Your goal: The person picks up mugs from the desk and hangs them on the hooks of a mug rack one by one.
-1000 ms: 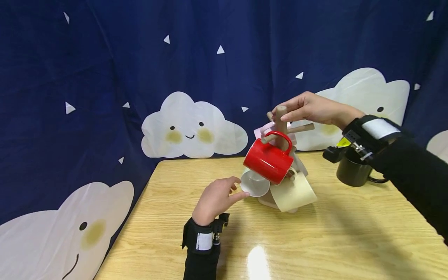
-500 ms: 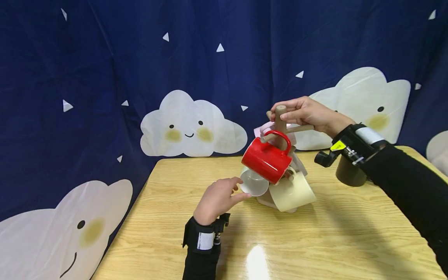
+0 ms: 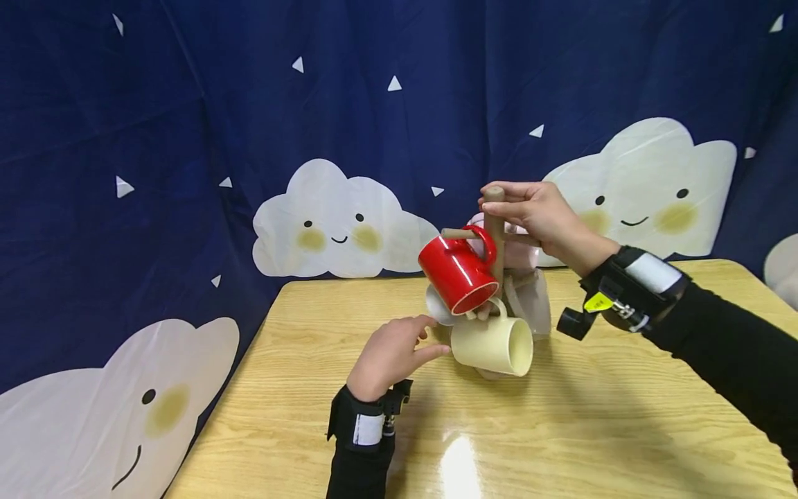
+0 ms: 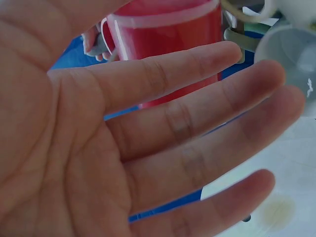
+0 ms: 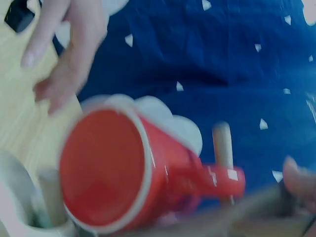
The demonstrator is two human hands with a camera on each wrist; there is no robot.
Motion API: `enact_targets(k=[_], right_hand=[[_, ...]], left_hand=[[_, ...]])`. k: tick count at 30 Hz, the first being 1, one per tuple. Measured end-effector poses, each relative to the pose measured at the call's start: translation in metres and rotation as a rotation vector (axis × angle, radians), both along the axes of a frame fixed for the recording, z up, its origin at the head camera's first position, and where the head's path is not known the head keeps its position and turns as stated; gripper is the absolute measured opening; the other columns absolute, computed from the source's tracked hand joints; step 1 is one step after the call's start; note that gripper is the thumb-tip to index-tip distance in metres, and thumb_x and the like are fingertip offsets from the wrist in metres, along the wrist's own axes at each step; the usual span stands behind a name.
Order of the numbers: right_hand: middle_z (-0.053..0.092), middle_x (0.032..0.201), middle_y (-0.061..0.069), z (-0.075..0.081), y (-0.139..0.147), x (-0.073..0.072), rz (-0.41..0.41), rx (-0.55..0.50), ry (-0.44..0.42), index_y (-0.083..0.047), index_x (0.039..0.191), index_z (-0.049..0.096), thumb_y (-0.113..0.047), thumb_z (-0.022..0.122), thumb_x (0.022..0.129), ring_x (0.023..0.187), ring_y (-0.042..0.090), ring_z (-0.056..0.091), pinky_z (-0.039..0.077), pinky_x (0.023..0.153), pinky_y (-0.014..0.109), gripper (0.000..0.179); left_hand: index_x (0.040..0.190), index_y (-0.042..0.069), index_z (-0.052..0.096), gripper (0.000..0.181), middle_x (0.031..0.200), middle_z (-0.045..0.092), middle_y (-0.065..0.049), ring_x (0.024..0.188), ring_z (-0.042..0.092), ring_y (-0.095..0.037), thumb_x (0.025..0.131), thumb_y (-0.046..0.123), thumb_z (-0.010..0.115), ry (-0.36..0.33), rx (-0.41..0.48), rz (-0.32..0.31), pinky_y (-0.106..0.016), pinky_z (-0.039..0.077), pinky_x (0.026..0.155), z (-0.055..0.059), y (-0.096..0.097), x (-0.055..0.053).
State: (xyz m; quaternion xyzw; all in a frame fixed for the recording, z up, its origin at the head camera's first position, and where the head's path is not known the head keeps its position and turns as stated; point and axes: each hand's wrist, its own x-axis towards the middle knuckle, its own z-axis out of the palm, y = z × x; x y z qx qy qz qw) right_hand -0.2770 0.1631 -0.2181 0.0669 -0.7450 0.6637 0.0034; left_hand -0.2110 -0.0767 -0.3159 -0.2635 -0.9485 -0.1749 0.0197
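Observation:
A wooden mug tree (image 3: 494,239) stands on the table, its post top gripped by my right hand (image 3: 545,218) between thumb and fingers. A red mug (image 3: 455,274) hangs tilted by its handle from an upper peg. Below it hangs a cream mug (image 3: 480,345), mouth to the right. Partly hidden behind these are a white cup (image 3: 438,307), a greyish mug (image 3: 530,303) and a pink mug (image 3: 524,256). My left hand (image 3: 389,357) hovers at the tree's left, fingertips near the white cup and cream mug; in the left wrist view its fingers (image 4: 197,116) are spread and straight.
The light wooden table (image 3: 312,333) extends around the tree. Behind it hangs a dark blue curtain (image 3: 374,41) with white cloud and triangle shapes. Both wrists wear black straps with small cameras.
The mug tree has turned under my right hand: the red and cream mugs swung left, and the cream mug's mouth came into view. My right forearm lowered, covering the black mug. The left hand barely moved.

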Motion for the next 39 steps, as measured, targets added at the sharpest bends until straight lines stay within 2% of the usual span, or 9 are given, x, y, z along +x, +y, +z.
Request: enact_targets(k=[3,7,10,15,19,22,29,34,39], right_hand=[[0.066,0.088,-0.014,-0.002,-0.014,0.006,-0.127,-0.098,0.022,-0.014,0.118,0.060,-0.018,0.067,0.084,0.084,0.006,0.059,0.054,0.075,0.023,0.035],[0.062,0.079,-0.008,-0.007,-0.031,0.006,-0.239,-0.325,0.086,-0.008,0.108,0.064,-0.007,0.068,0.081,0.065,0.006,0.051,0.043,0.054,0.014,0.027],[0.060,0.077,-0.007,-0.010,-0.028,0.003,-0.237,-0.298,0.106,-0.009,0.105,0.065,-0.011,0.071,0.080,0.058,0.007,0.045,0.037,0.045,0.017,0.025],[0.067,0.087,-0.016,-0.003,0.004,-0.008,-0.050,0.108,0.150,-0.011,0.116,0.063,-0.022,0.069,0.083,0.073,0.003,0.059,0.046,0.054,0.018,0.035],[0.070,0.099,-0.011,0.001,0.025,-0.022,0.202,0.182,0.204,-0.006,0.119,0.059,-0.016,0.062,0.088,0.097,0.004,0.063,0.048,0.078,0.017,0.033],[0.070,0.098,-0.010,0.001,0.027,-0.027,0.251,0.172,0.198,-0.005,0.118,0.059,-0.014,0.060,0.089,0.098,0.005,0.063,0.049,0.082,0.018,0.031],[0.069,0.088,-0.015,-0.002,0.013,-0.018,0.106,0.112,0.173,-0.001,0.118,0.059,-0.011,0.063,0.087,0.088,0.000,0.064,0.049,0.080,0.014,0.033],[0.065,0.076,-0.019,-0.003,0.000,-0.006,-0.077,0.123,0.166,-0.006,0.113,0.063,-0.019,0.066,0.085,0.074,0.002,0.059,0.048,0.070,0.016,0.031],[0.063,0.075,-0.016,-0.005,-0.006,-0.004,-0.211,0.229,0.231,-0.009,0.110,0.065,-0.024,0.067,0.085,0.074,0.007,0.055,0.047,0.065,0.019,0.030]], left_hand=[[0.113,0.009,0.062,0.042,0.100,0.069,-0.007,0.088,0.066,-0.020,0.084,0.039,0.064,0.009,-0.014,0.000,-0.030,0.052,0.071,0.000,0.000,-0.001],[0.112,0.009,0.062,0.042,0.099,0.069,-0.007,0.087,0.066,-0.019,0.084,0.040,0.064,0.008,-0.017,0.004,-0.030,0.052,0.072,0.000,0.000,-0.001],[0.113,0.009,0.062,0.044,0.099,0.069,-0.007,0.086,0.065,-0.019,0.084,0.041,0.064,0.000,-0.010,0.010,-0.029,0.051,0.071,0.001,0.001,0.000],[0.115,0.008,0.061,0.045,0.100,0.069,-0.007,0.085,0.065,-0.018,0.084,0.041,0.064,-0.009,-0.006,0.009,-0.028,0.051,0.070,0.000,0.002,0.000],[0.115,0.008,0.061,0.045,0.101,0.069,-0.007,0.086,0.065,-0.019,0.084,0.040,0.064,-0.012,-0.005,0.003,-0.028,0.051,0.071,0.000,0.003,0.000],[0.115,0.008,0.061,0.044,0.102,0.069,-0.007,0.087,0.065,-0.019,0.084,0.039,0.064,-0.018,-0.006,0.006,-0.029,0.051,0.072,0.000,0.002,0.000],[0.115,0.008,0.061,0.044,0.100,0.069,-0.008,0.086,0.065,-0.020,0.083,0.039,0.065,-0.020,-0.015,0.016,-0.028,0.051,0.070,-0.002,0.000,-0.001],[0.115,0.008,0.061,0.045,0.099,0.069,-0.008,0.086,0.065,-0.020,0.083,0.040,0.065,-0.011,-0.015,0.008,-0.029,0.051,0.071,-0.001,-0.001,-0.001],[0.114,0.008,0.061,0.043,0.098,0.069,-0.008,0.087,0.065,-0.020,0.083,0.038,0.065,0.002,0.005,-0.009,-0.029,0.051,0.071,-0.001,-0.001,0.000]])
